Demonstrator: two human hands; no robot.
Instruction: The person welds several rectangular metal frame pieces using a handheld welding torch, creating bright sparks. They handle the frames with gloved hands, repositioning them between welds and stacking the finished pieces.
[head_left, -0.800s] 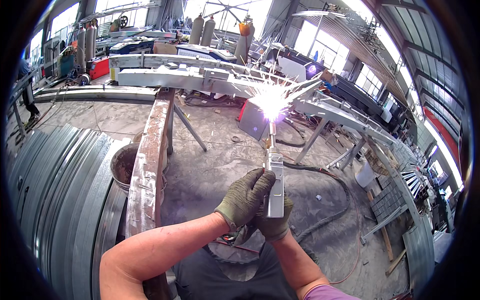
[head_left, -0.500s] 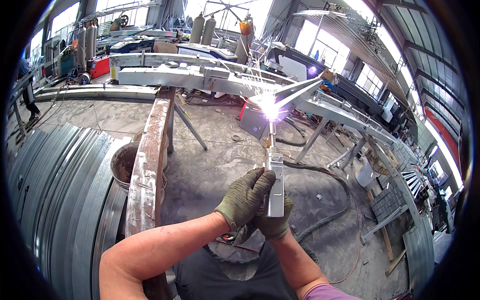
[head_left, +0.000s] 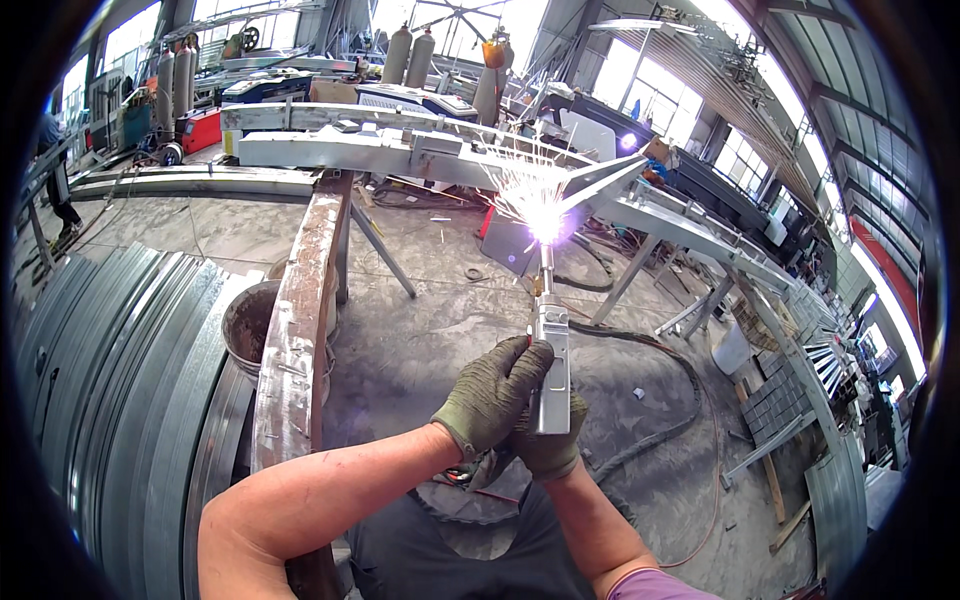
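Note:
A silver box-shaped handheld welding gun points away from me, held in both my green-gloved hands. My left hand is closed against the gun's left side, its thumb and fingers near the body. Below and to the right, my right hand wraps round the grip, which the gun and left hand partly hide. At the nozzle tip a white-violet glare throws sparks up and left. That glare sits beside the joint where angled bars meet a grey steel beam; the exact contact point is washed out.
A rusty, paint-spattered beam runs along my left, with a bucket beside it. Long metal profiles are stacked at far left. A dark hose curves across the floor on the right. Gas cylinders stand at the back.
The spark spray has become denser and fans wider above the tip. My hands and the welding gun have stayed almost in place.

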